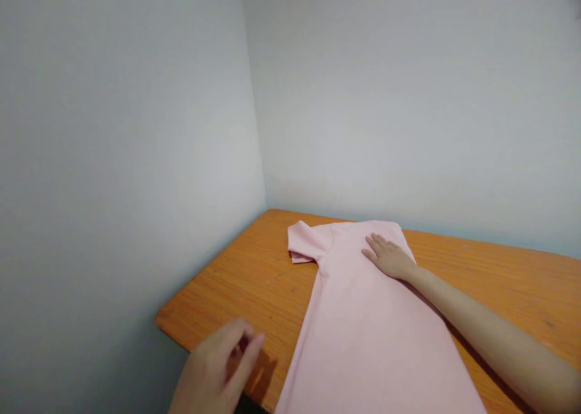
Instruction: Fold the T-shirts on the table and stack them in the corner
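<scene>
A pale pink T-shirt (pixel 363 329) lies lengthwise on the wooden table (pixel 254 275), its body running out of view at the bottom. One short sleeve (pixel 308 241) sticks out to the left near the far end; no sleeve shows on the right side. My right hand (pixel 388 258) rests flat on the upper part of the shirt, fingers stretched out. Left of the shirt, my left hand (pixel 222 365) hovers over the table's near edge. Its fingers are loosely curled, with a gap between thumb and forefinger and nothing seen in them.
Pale walls (pixel 408 99) meet in a corner behind the table and close it in at the back and left. The table's rounded left corner (pixel 163 317) and near edge show beside my left hand. Bare wood extends to the right of the shirt.
</scene>
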Available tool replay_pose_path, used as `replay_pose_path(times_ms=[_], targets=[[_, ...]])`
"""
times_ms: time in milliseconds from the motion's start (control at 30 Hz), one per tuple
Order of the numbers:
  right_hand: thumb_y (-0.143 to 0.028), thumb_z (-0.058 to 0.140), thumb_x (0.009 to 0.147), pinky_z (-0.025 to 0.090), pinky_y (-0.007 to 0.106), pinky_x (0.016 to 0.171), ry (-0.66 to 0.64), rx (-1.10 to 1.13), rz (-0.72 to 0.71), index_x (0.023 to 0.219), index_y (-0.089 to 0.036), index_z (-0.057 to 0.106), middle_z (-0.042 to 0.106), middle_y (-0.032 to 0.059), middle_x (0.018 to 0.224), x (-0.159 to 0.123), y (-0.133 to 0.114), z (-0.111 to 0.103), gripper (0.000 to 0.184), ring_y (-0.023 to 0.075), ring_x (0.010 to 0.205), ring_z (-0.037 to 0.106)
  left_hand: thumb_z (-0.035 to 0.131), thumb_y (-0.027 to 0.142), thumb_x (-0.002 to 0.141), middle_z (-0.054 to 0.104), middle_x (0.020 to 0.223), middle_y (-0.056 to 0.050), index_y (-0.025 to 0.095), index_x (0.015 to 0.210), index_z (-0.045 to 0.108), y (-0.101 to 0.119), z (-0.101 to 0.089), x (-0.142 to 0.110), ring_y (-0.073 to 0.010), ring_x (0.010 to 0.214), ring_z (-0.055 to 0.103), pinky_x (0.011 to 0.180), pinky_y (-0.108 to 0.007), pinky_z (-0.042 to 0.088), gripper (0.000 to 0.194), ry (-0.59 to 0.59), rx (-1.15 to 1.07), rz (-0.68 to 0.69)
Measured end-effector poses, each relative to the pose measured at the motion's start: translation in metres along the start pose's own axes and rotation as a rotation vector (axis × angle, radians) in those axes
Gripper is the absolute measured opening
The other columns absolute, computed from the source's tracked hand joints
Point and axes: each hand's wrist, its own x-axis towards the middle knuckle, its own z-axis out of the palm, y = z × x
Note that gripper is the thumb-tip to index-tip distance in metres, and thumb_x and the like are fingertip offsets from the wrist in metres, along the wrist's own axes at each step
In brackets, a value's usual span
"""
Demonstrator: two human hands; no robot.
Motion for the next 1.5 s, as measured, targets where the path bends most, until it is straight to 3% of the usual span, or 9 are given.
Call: replay_pose_path(times_ms=[167, 333, 467, 633, 833, 1000, 1167, 1367, 1500], targets=[[-0.041, 0.034, 0.099, 0.037, 0.042, 0.103, 0.077, 0.058, -0.003, 0.130, -0.011, 0.058, 0.056, 0.0190, 0.133, 0.033, -0.017, -0.032, 0.049, 0.0303, 0.125, 0.050, 0.047, 0.030, 0.094, 0.066, 0.101, -0.005, 0.020, 0.095, 0.061, 0.016, 0.011, 0.147, -0.0188, 0.097, 0.060, 0.086, -0.028, 0.044, 0.017, 0.036, 0.262, 0.353], [-0.028, 0.034, 0.099, 0.038, 0.037, 0.096, 0.128, 0.112, -0.075, 0.126, -0.020, 0.061, 0.061, 0.0120, 0.127, 0.088, -0.052, -0.048, 0.039, 0.0260, 0.117, 0.054, 0.042, 0.019, 0.096, 0.064, 0.122, -0.011, 0.013, 0.122, 0.055, 0.004, 0.038, 0.280, -0.0178, 0.112, 0.059, 0.096, -0.027, 0.044, 0.029, 0.044, 0.307, 0.271], [-0.024, 0.044, 0.095, 0.035, 0.036, 0.094, 0.109, 0.134, -0.156, 0.117, -0.022, 0.066, 0.064, 0.0094, 0.121, 0.112, -0.077, -0.039, 0.031, 0.0250, 0.117, 0.052, 0.049, 0.023, 0.096, 0.063, 0.121, -0.012, 0.011, 0.125, 0.054, -0.012, 0.065, 0.333, -0.0197, 0.109, 0.061, 0.096, -0.036, 0.047, 0.031, 0.003, 0.380, 0.158], [-0.025, 0.049, 0.093, 0.031, 0.039, 0.094, 0.141, 0.134, -0.164, 0.102, -0.017, 0.066, 0.066, 0.0132, 0.108, 0.122, -0.079, -0.036, 0.021, 0.0264, 0.108, 0.053, 0.062, 0.039, 0.090, 0.065, 0.109, -0.009, 0.014, 0.101, 0.064, -0.025, 0.080, 0.355, -0.0223, 0.105, 0.060, 0.095, -0.044, 0.047, 0.028, -0.037, 0.474, 0.084], [-0.031, 0.042, 0.098, 0.027, 0.046, 0.099, 0.247, 0.139, -0.059, 0.112, -0.017, 0.060, 0.062, 0.0162, 0.113, 0.125, -0.069, -0.042, 0.026, 0.0298, 0.112, 0.049, 0.059, 0.036, 0.092, 0.064, 0.109, -0.008, 0.013, 0.108, 0.061, -0.031, 0.074, 0.370, -0.0207, 0.101, 0.061, 0.091, -0.042, 0.049, 0.028, -0.017, 0.483, -0.005], [-0.031, 0.042, 0.096, 0.029, 0.051, 0.099, 0.308, 0.140, 0.025, 0.129, -0.010, 0.051, 0.053, 0.0237, 0.129, 0.074, -0.092, -0.037, 0.040, 0.0365, 0.122, 0.041, 0.058, 0.035, 0.093, 0.064, 0.108, -0.008, 0.013, 0.107, 0.062, -0.036, 0.078, 0.365, -0.0205, 0.102, 0.061, 0.092, -0.042, 0.049, 0.026, 0.003, 0.459, -0.063], [-0.074, 0.033, 0.088, 0.009, 0.061, 0.110, 0.039, 0.197, -0.010, 0.149, -0.003, 0.032, 0.023, 0.0259, 0.154, 0.009, -0.119, -0.020, 0.094, 0.0427, 0.142, 0.012, 0.058, 0.033, 0.094, 0.064, 0.107, -0.007, 0.013, 0.112, 0.059, -0.031, 0.069, 0.362, -0.0196, 0.099, 0.062, 0.090, -0.041, 0.051, 0.027, 0.017, 0.374, -0.081], [-0.082, 0.027, 0.084, 0.000, 0.062, 0.113, -0.015, 0.241, 0.000, 0.153, -0.001, 0.023, 0.007, 0.0228, 0.158, -0.017, -0.138, -0.026, 0.106, 0.0403, 0.145, -0.001, 0.057, 0.034, 0.095, 0.064, 0.093, -0.004, 0.012, 0.104, 0.061, 0.028, 0.046, 0.376, -0.0137, 0.078, 0.063, 0.070, -0.031, 0.056, 0.024, -0.060, 0.201, -0.127], [-0.078, 0.030, 0.086, 0.004, 0.061, 0.115, -0.090, 0.331, -0.120, 0.155, -0.007, 0.022, 0.006, 0.0177, 0.158, -0.061, -0.169, -0.045, 0.099, 0.0398, 0.145, -0.001, 0.053, 0.033, 0.097, 0.065, 0.094, -0.005, 0.011, 0.110, 0.058, 0.095, 0.063, 0.374, -0.0127, 0.075, 0.064, 0.068, -0.028, 0.056, 0.026, -0.178, 0.073, 0.022]])
